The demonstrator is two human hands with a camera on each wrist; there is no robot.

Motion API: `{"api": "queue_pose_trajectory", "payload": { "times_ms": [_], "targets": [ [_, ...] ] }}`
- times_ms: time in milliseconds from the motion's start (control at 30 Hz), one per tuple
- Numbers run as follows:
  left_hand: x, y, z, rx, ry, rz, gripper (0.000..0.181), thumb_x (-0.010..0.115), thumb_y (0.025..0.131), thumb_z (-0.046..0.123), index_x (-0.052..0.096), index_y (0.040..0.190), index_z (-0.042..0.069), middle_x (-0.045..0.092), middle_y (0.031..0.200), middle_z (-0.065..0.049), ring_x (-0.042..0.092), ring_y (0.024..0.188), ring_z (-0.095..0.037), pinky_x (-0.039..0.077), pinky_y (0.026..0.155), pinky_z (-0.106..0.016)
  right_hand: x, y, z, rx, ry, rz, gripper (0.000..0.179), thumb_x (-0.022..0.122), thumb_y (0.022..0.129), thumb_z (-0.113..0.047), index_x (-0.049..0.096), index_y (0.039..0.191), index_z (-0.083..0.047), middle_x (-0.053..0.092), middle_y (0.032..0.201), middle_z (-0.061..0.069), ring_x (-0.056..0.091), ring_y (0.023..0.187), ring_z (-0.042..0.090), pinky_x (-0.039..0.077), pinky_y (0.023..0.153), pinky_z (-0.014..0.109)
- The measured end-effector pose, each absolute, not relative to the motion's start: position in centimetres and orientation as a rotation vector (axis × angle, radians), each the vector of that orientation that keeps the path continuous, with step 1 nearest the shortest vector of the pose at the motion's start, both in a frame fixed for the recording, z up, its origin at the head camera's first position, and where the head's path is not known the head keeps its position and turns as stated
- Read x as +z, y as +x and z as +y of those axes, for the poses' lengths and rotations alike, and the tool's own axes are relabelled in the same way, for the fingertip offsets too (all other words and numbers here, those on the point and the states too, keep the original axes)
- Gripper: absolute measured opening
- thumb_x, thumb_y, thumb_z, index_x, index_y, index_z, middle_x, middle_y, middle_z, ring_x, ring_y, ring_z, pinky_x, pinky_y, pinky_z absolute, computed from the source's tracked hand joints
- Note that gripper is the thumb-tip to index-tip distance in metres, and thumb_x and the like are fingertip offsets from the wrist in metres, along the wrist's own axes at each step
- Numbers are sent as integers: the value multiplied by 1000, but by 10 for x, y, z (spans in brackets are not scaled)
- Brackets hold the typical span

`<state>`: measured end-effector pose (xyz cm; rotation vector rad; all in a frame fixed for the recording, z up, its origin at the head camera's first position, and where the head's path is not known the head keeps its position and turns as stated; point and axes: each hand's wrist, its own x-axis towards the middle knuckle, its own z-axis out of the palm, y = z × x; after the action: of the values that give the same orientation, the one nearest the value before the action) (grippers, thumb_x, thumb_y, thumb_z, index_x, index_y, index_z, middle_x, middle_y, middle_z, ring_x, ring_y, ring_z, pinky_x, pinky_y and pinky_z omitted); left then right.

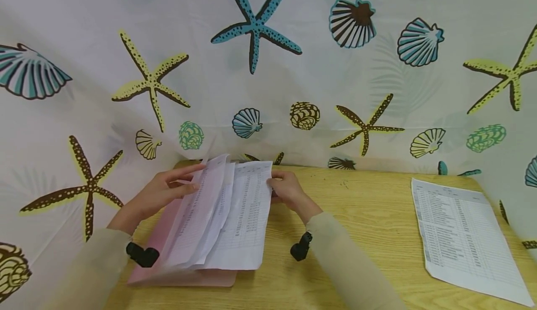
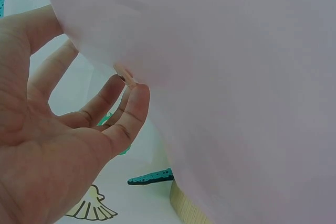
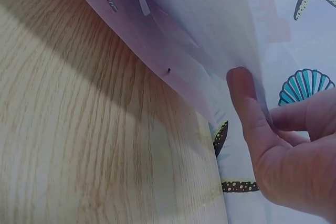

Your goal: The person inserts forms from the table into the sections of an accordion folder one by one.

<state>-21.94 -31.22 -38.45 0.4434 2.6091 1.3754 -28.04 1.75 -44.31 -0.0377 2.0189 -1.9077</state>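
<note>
A sheaf of printed sheets [image 1: 247, 207] stands fanned and raised over a pink folder [image 1: 218, 278]. My left hand [image 1: 157, 191] is at the left edge of the turned sheets [image 1: 205, 198], thumb and fingers around that edge. In the left wrist view, a pale pinkish sheet [image 2: 236, 77] covers much of the frame and hides some fingertips. My right hand [image 1: 289, 191] pinches the upper right edge of the front sheet, its thumb [image 3: 244, 90] on one face and fingers behind. Under the sheets, the right wrist view shows the folder's pink edge [image 3: 142, 51].
A separate printed sheet [image 1: 461, 235] lies on the wooden table [image 1: 344, 217] at the right. Behind and beside the table hangs a white curtain [image 1: 293, 81] with starfish and shells. Each wrist carries a small black camera [image 1: 142, 255].
</note>
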Motion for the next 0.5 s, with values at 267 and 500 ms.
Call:
{"api": "queue_pose_trajectory", "payload": {
  "times_ms": [267, 500],
  "targets": [
    [-386, -221, -314, 1382, 443, 2608, 62, 65, 104, 26, 44, 162, 18, 44, 159, -21, 60, 127, -41, 56, 92, -32, -442, -281, 22, -1779, -97, 1970, 38, 48, 107, -4, 60, 142, 5, 75, 102, 19, 73, 72, 22, 64, 81, 49],
    [-385, -220, -314, 1389, 445, 2601, 61, 65, 104, 26, 45, 161, 17, 44, 159, -20, 60, 127, -42, 55, 92, -32, -445, -278, 26, -1718, -139, 1893, 37, 46, 108, -3, 60, 141, 8, 75, 115, 25, 77, 81, 24, 65, 81, 44]
  ]
}}
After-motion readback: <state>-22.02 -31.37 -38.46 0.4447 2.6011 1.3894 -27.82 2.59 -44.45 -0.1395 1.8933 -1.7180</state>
